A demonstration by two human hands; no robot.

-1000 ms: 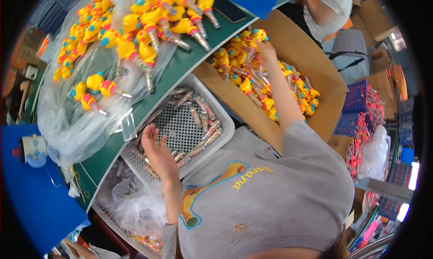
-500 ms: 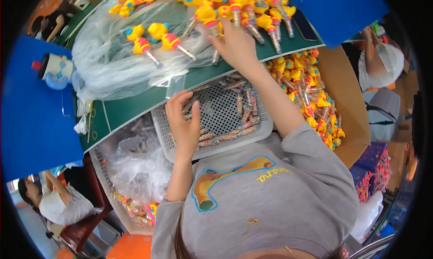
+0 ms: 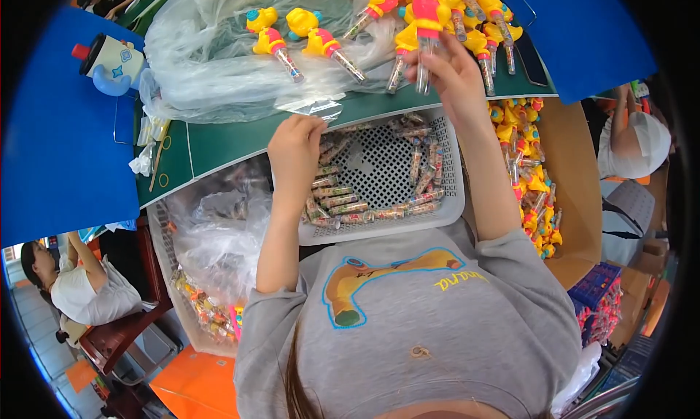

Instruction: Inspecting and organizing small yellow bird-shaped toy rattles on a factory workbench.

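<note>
My right hand (image 3: pixel 458 76) grips a yellow toy duck (image 3: pixel 428 9) with a pink part by its clear tube, raised over the table edge. My left hand (image 3: pixel 295 145) is closed in a pinch at the left rim of a grey plastic basket (image 3: pixel 458 200). Its fingertips are beside a small piece of clear film (image 3: pixel 310 107) on the table edge; what they hold, if anything, is hidden. Several small wrapped candy rolls (image 3: pixel 350 207) lie along the basket's sides. More duck toys with candy-filled tubes (image 3: pixel 332 51) lie on the table, some on a large clear plastic bag (image 3: pixel 211 91).
A cardboard box (image 3: pixel 572 200) of duck toys stands at the right. At the left, a crate (image 3: pixel 171 273) holds crumpled plastic (image 3: pixel 222 237) and loose sweets. A cup (image 3: pixel 109 60), scissors (image 3: pixel 162 156) and a phone (image 3: pixel 531 63) are on the table. Other people sit on both sides.
My right hand has lifted a duck toy from the pile and drawn it nearer. My left hand has risen from the basket to the table edge, its fingers now closed. The view has shifted.
</note>
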